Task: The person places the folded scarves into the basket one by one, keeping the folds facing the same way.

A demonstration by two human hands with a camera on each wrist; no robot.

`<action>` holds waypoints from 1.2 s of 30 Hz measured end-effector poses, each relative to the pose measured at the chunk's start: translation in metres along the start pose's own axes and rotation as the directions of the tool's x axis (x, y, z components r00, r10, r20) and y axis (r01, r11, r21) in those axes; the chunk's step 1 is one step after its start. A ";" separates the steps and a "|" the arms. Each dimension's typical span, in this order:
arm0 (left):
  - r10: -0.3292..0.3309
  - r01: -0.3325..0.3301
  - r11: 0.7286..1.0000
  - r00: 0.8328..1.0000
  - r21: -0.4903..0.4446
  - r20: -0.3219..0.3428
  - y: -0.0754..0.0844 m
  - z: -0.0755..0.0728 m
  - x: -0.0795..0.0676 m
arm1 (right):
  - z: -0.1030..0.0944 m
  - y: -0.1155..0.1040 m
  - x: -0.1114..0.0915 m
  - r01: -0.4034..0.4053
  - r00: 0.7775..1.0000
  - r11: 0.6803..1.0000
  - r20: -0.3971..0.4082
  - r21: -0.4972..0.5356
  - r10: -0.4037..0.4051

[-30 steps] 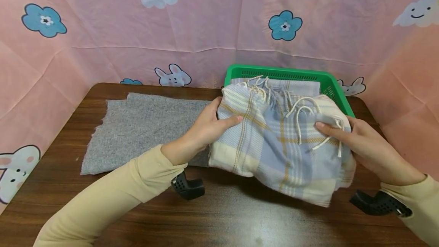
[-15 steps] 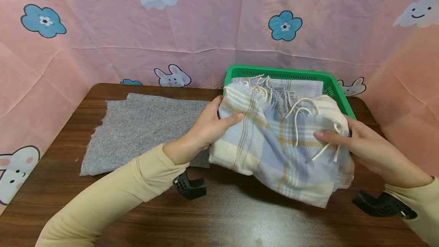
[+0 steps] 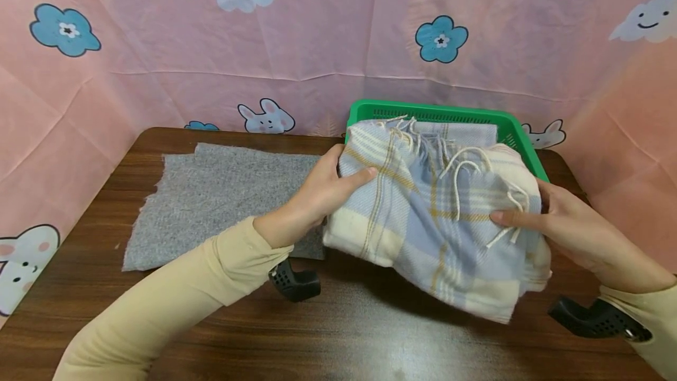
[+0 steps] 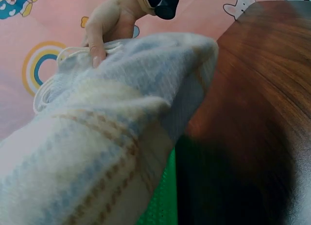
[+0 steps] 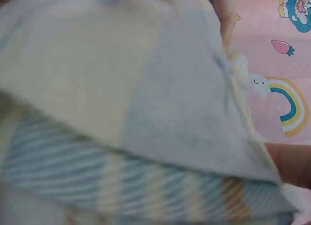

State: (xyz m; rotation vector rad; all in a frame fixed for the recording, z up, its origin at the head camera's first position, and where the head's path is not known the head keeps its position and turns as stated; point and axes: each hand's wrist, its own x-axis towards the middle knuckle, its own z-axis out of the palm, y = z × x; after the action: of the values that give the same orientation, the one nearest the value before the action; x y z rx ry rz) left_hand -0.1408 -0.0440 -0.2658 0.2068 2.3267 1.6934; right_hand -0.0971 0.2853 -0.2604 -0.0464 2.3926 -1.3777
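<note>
A plaid scarf (image 3: 418, 210) in pale blue, cream and mustard, with twisted white fringe, is held up folded between both hands, in front of the green basket (image 3: 433, 112). My left hand (image 3: 328, 190) grips its left side, thumb on the front face and fingers behind, hidden by the cloth. On the right side my right hand (image 3: 571, 228) pinches it the same way, with its thumb near the fringe. The lower right corner hangs down over the table. In the left wrist view the right hand (image 4: 109, 28) shows beyond the raised cloth. Scarf layers fill much of the right wrist view.
A grey woollen cloth (image 3: 222, 199) lies spread on the brown wooden table (image 3: 296, 334) at the left. Pale plaid fabric (image 3: 471, 134) shows inside the basket, partly hidden by the scarf. A pink patterned curtain (image 3: 328, 34) stands behind the table and along its sides.
The left hand has risen slightly with the scarf's upper left corner. The right hand has shifted a little down and right, its thumb now lower on the cloth. Both still hold the scarf.
</note>
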 end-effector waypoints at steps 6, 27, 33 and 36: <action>0.001 -0.001 0.999 1.000 0.045 0.002 0.001 -0.002 0.004 | 0.001 -0.006 0.001 -0.053 0.998 0.998 -0.048 -0.037 0.051; -0.154 0.153 0.987 0.988 0.047 0.028 0.010 -0.004 0.016 | -0.013 -0.006 0.018 -0.040 0.998 0.997 -0.053 0.059 0.043; -0.163 0.162 0.986 0.985 0.027 0.050 0.011 -0.004 0.016 | -0.019 -0.011 0.023 -0.089 0.994 0.996 -0.065 -0.007 0.088; -0.161 0.160 0.987 0.986 0.013 0.053 0.012 -0.004 0.017 | -0.022 -0.013 0.027 -0.111 0.992 0.994 -0.065 -0.020 0.109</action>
State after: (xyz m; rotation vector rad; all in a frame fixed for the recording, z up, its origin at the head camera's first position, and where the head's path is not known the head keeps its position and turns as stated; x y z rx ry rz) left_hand -0.1584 -0.0396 -0.2556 0.0635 2.2459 1.5812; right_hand -0.1312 0.2909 -0.2482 0.1235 2.4244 -1.3196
